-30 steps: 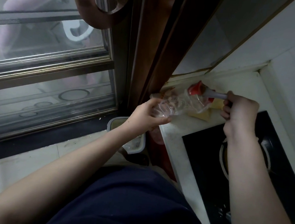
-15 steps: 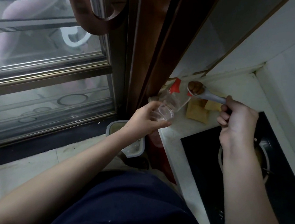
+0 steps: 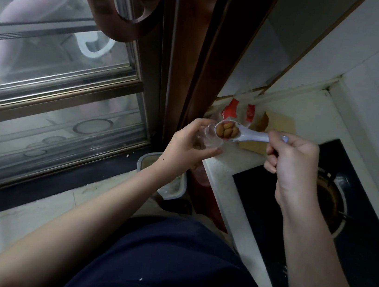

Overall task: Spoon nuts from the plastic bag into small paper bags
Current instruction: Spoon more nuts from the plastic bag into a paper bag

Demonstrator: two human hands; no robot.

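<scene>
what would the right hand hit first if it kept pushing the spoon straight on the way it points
The right hand points the spoon leftward. Its nut-filled bowl already overlaps the clear plastic bag held by the left hand, so the bag, then that hand's fingers, would likely come first. Depth is unclear from one view.

We've got a smooth pale plastic spoon with matt brown nuts in it, a clear glossy plastic bag, matt brown paper bags on a slightly gritty white bench, a glossy black glass hob and a polished dark wood door frame.
</scene>
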